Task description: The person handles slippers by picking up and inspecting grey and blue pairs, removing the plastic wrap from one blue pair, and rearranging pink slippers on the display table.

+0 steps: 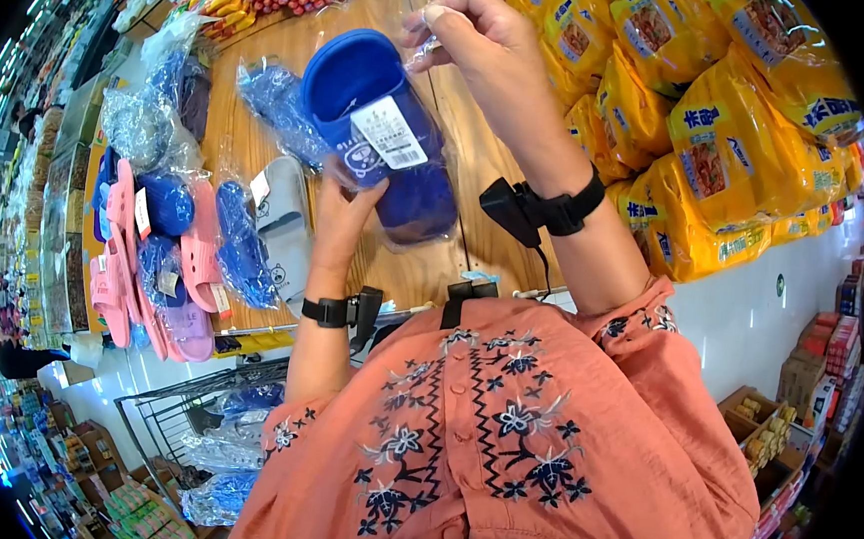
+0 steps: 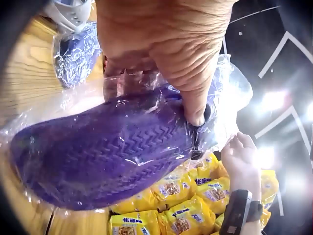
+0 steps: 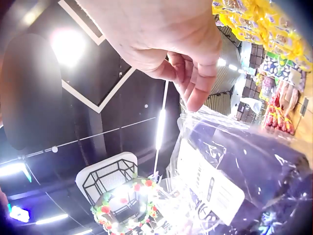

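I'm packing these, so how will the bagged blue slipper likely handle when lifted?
The blue slipper probably stays fairly stiff, as it looks unbent in the left hand's grip. Its glossy, loosely wrinkled clear bag may feel slippery.

My head view comes through bright and mostly clear, though the fisheye lens bends everything near its round edge and leaves black corners. Pale reflections streak the floor (image 1: pixel 749 322), and small glints run along the bagged slipper (image 1: pixel 416 206). On my left wrist view, light flares white against the dark ceiling (image 2: pixel 259 44), and the corners darken. My right wrist view gets harsh glare: a round lamp (image 3: pixel 68 46) and a tube light (image 3: pixel 160 129) burn out, the label (image 3: pixel 208 183) is washed nearly white, and a blurred dark patch (image 3: pixel 32 90) softens the left side
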Available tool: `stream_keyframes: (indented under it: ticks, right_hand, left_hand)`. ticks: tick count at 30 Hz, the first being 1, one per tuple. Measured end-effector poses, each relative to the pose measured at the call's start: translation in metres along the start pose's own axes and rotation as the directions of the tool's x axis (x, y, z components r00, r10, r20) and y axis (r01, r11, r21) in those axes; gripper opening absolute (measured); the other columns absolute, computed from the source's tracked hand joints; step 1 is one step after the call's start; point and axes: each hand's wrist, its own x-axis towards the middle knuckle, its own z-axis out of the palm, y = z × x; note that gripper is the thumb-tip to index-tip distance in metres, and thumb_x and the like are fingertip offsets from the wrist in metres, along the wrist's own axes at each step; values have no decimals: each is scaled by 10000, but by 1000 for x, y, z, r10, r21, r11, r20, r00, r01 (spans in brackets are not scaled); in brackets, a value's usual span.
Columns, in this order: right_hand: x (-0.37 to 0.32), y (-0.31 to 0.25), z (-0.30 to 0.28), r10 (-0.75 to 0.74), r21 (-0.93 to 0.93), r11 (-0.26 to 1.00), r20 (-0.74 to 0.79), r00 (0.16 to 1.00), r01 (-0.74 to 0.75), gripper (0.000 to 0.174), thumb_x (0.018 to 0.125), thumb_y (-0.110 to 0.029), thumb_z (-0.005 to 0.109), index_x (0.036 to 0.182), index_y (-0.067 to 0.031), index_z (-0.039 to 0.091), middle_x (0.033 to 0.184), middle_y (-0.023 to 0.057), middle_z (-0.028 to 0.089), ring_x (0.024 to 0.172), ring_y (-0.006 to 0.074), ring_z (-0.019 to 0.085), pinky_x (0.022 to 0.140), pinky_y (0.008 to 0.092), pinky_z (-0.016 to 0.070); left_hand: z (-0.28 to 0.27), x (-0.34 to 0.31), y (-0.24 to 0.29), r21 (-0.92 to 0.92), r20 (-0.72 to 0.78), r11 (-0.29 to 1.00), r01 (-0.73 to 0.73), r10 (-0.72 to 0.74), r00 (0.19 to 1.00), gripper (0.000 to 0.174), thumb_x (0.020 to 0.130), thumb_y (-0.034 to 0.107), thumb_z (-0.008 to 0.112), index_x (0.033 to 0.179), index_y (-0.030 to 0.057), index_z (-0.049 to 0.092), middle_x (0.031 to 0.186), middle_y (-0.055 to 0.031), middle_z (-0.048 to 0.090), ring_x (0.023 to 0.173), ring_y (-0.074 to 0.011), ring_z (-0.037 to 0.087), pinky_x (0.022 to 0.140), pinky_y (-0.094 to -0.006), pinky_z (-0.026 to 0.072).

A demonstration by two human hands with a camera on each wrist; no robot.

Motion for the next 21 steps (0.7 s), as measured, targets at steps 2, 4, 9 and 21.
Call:
stream_keyframes:
  ticks: [2, 4, 9, 21]
  right_hand:
    - [4, 2, -1, 47, 17, 999, -57, 997, -47, 167, 1011, -149, 572, 1009, 15, 605, 949, 110, 696, 850, 142, 690, 717, 261, 585]
    - [10, 9, -6, 74, -12, 997, -105, 992, -76, 188, 1008, -168, 581, 1044, 13, 615, 967, 103, 692, 881, 151, 691, 756, 274, 586]
    - [-11, 49, -52, 223, -151, 954, -223, 949, -260, 317, 1002, -286, 605, 1163, -14, 629, 1076, 75, 677, 999, 159, 659, 883, 318, 544]
    - [-119, 82, -43, 758, 185, 631, 60, 650, -753, 581, 991, -387, 663, 1380, 15, 502, 1198, 92, 643, 1069, 159, 628, 927, 310, 513]
  left_hand:
    - [8, 6, -8, -65, -22, 998, -16, 15, 1000, 556, 904, 112, 747, 1373, -37, 490, 1241, -102, 644, 1131, -184, 601, 1007, -322, 469]
    - [13, 11, -16, -162, -1, 987, 9, -10, 1000, 555, 923, 136, 733, 1384, -43, 480, 1242, -100, 643, 1124, -180, 599, 999, -316, 470]
    - [28, 10, -13, -407, 37, 904, 131, -127, 991, 556, 1010, 259, 651, 1444, -24, 449, 1284, -85, 610, 1137, -153, 606, 987, -293, 491]
    - [40, 19, -39, -503, 47, 830, 241, -252, 966, 474, 1018, 300, 642, 1369, 4, 522, 1267, -77, 632, 1118, -156, 616, 985, -306, 499]
